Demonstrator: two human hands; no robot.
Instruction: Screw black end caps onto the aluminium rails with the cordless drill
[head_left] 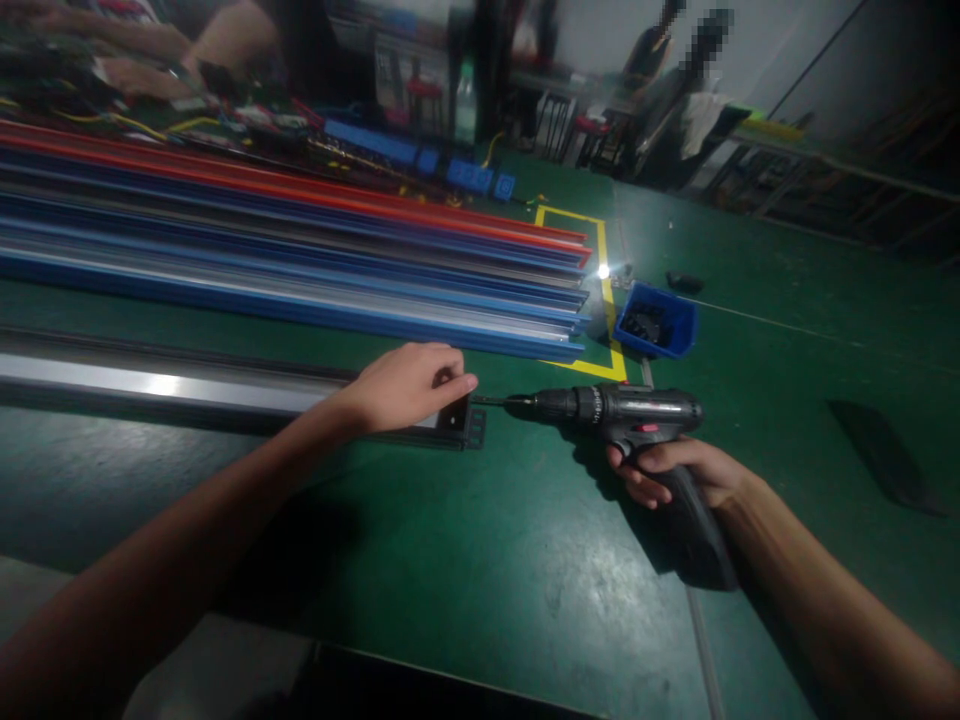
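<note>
My right hand is wrapped around the grip of a black cordless drill, which points left. Its long bit reaches the black end cap on a long dark metal profile with a silvery strip. Over the end of that profile lies my left hand, fingers curled and thumb pointing toward the bit. Part of the cap is hidden behind this hand, as is whatever the fingertips may hold.
Blue, grey and red profiles lie in a row behind. A blue bin of small dark parts stands beside yellow tape on the green tabletop. Across the table, a person's arms are over wires and circuit boards.
</note>
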